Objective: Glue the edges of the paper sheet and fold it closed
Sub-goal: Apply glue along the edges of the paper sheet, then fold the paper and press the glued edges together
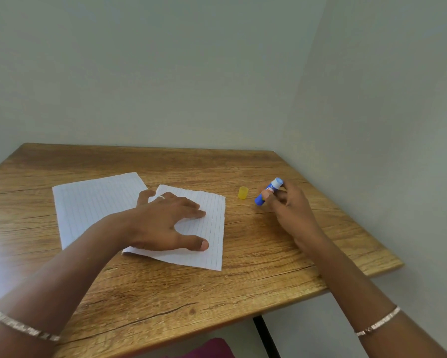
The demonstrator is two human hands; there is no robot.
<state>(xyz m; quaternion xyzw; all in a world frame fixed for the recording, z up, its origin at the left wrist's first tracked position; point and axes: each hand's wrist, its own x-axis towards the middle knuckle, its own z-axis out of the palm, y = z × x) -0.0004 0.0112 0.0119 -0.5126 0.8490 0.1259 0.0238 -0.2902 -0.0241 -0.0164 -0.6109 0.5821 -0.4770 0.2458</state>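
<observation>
My left hand (163,223) presses flat, fingers spread, on the paper sheet (207,233); my right hand (287,205) pinches the uncapped glue stick (269,191) beside it.

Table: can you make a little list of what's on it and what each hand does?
table: wood
left sheet: lined, lies flat
right sheet: lined, under the left hand
left hand: fingers straight, pressing the right sheet
right hand: holds the glue stick, tilted
cap: yellow, on the table, apart from the glue stick
</observation>
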